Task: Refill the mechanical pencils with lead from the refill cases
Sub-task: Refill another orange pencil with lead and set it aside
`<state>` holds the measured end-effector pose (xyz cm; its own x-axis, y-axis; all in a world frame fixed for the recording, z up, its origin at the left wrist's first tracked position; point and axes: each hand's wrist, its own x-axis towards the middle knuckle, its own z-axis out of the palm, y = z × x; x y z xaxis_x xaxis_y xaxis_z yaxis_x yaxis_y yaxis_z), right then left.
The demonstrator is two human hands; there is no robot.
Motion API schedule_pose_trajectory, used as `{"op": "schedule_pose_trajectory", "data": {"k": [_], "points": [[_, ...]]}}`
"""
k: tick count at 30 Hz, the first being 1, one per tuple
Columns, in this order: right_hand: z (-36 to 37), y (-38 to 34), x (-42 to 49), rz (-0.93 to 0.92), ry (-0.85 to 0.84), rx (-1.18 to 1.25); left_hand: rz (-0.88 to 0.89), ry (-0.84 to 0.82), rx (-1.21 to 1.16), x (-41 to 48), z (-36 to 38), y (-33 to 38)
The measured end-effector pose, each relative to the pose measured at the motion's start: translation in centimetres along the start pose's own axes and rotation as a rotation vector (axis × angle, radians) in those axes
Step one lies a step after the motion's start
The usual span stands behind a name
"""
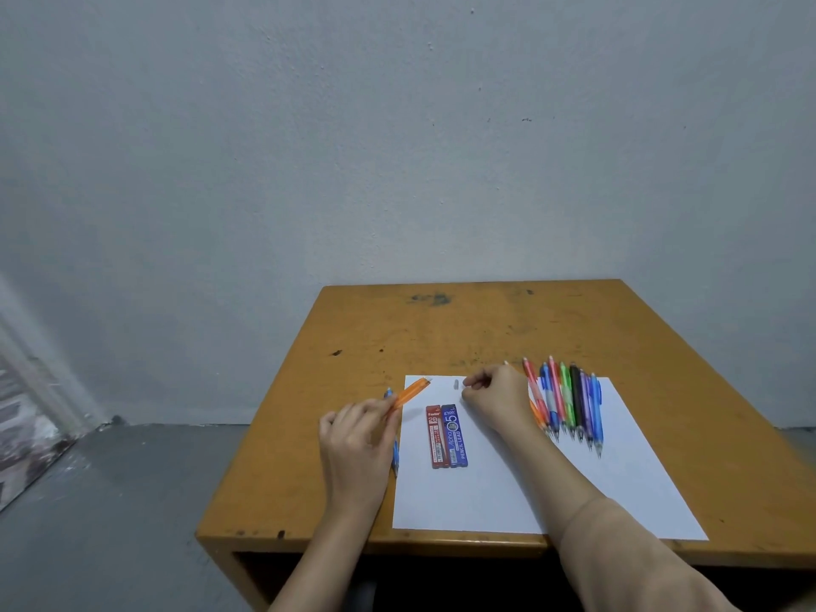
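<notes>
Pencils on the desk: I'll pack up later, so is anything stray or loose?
Yes. One blue pencil lies alone left of the paper, partly under the left hand holding the orange pencil, away from the row at right. A small grey piece, perhaps a cap, lies loose on the paper.

Two refill cases (447,436) are lying together on the paper (508,492), pencils (569,404) sitting right of them, perhaps a cap (456,383) behind.
</notes>
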<state>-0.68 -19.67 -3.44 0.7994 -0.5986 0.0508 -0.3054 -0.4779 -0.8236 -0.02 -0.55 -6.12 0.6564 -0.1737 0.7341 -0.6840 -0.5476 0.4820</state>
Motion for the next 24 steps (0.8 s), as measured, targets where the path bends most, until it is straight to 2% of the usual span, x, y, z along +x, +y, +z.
{"op": "schedule_pose_trajectory", "data": {"k": [9, 17, 24], "points": [[-1.9, -1.0, -0.9, -0.018, -0.003, 0.219, 0.040, 0.007, 0.018, 0.1, 0.1, 0.1], [-3.1, -2.4, -3.2, -0.031, -0.070, 0.598, 0.066, 0.004, 0.014, 0.0, 0.1, -0.1], [-2.8, -2.5, -5.0, 0.014, -0.120, 0.711, 0.101, -0.005, 0.014, 0.1, 0.0, 0.0]]}}
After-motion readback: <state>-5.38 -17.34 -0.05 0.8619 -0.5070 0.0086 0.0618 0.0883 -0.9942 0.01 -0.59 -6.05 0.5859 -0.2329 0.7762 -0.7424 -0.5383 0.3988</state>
